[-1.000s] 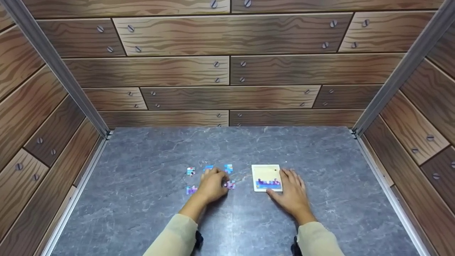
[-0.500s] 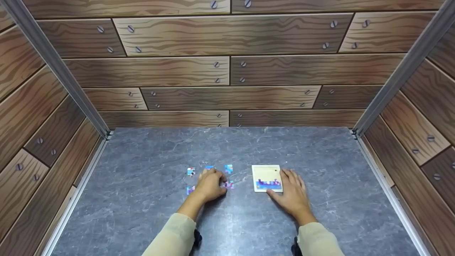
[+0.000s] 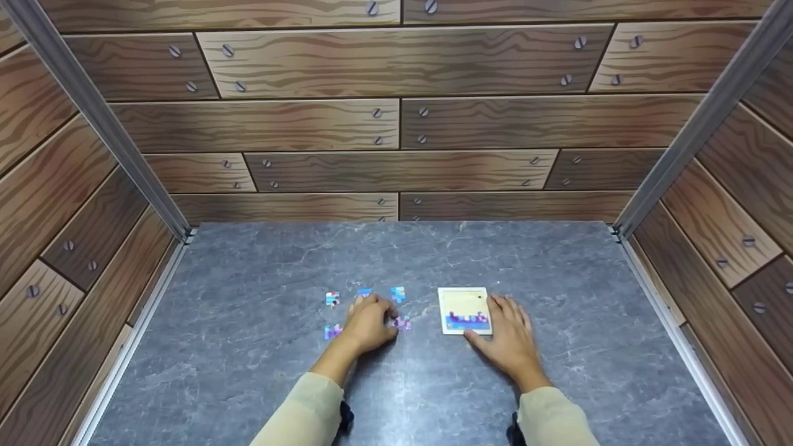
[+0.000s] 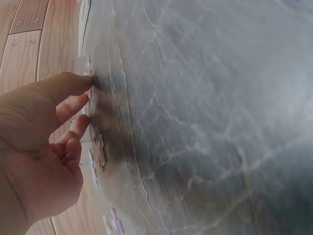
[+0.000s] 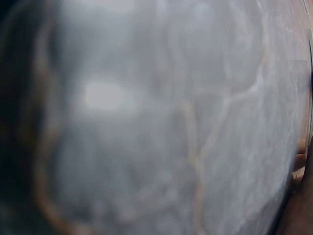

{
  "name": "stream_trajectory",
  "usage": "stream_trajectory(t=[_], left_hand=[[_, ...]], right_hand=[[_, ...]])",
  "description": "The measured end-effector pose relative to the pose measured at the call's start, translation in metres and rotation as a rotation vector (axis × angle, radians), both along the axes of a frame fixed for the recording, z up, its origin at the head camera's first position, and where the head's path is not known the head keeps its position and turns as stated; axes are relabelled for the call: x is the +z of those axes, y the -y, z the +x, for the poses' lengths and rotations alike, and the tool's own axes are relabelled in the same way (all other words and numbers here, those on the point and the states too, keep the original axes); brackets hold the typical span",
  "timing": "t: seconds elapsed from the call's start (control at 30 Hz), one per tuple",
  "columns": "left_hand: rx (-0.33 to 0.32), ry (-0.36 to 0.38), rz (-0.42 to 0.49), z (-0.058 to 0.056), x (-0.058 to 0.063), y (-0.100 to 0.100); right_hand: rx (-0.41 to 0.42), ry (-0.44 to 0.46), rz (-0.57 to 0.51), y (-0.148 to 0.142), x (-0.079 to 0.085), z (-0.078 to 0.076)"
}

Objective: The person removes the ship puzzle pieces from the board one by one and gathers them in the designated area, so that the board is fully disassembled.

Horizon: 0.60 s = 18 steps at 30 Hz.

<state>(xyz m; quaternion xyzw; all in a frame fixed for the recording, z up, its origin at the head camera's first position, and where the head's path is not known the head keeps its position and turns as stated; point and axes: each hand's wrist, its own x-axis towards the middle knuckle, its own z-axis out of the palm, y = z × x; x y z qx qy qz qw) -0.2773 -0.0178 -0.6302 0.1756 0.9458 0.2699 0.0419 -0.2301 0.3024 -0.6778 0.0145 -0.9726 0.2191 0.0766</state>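
1. Wood-print walls point(image 3: 396, 124) stand behind and on both sides, w/ grey metal posts point(image 3: 102, 118) at the corners. You're working at a grey marbled tabletop point(image 3: 297, 254), approx. mid-width.
2. Your L hand point(image 3: 370, 322) is over the loose jigsaw pcs, left of the tray. Thumb + forefinger are bent around the near-R pc point(image 3: 403, 323), pink/purple. L wrist view puts both tips right at a pc edge; can't tell if you've got it pinched or are only touching it.
3. Other loose pcs lie flat around that hand: far-L pc point(image 3: 332, 299), far-mid pc point(image 3: 364, 292) (partly hidden behind your knuckles), far-R pc point(image 3: 398, 293), near-L pc point(image 3: 333, 331) by your wrist, also part-covered.
4. Your R hand point(image 3: 511, 337) isn't clenched: fingers extended along the tray's right edge, thumb at its near edge, resting against it.
5. Puzzle tray point(image 3: 464, 303) sits flat, cream, well apart from the loose pcs. Blue/purple strip point(image 3: 468, 321) fills its near part; cream base shows beyond, w/ a small dark spot nr the far-R corner.
6. R wrist view: mostly blurred tabletop, no grip detail.
7. You've pale sleeves point(image 3: 303, 406) on both arms, w/ black bands point(image 3: 347, 418) nr the cuffs.
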Motion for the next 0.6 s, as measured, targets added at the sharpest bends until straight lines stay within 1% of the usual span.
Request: stream_trajectory(t=[0.13,0.23,0.3,0.4,0.5,0.6], left_hand=[[-0.007,-0.004,0.004,0.000,-0.001,0.000],[-0.012,0.000,0.023,0.000,0.001,-0.002],[-0.030,-0.014,0.049,0.001,0.003,-0.005],[-0.070,-0.023,0.085,0.002,0.008,-0.014],[-0.113,-0.011,0.120,0.003,0.012,-0.028],[-0.143,0.007,0.141,0.004,0.013,-0.045]], right_hand=[[-0.001,0.008,0.001,0.000,0.000,0.000],[-0.003,0.019,-0.001,0.000,0.000,0.001],[-0.003,0.026,-0.004,-0.001,0.000,0.001],[-0.003,0.027,-0.009,-0.001,0.000,0.001],[-0.001,0.014,-0.018,-0.001,0.001,0.001],[-0.005,0.007,-0.031,-0.001,0.002,0.001]])
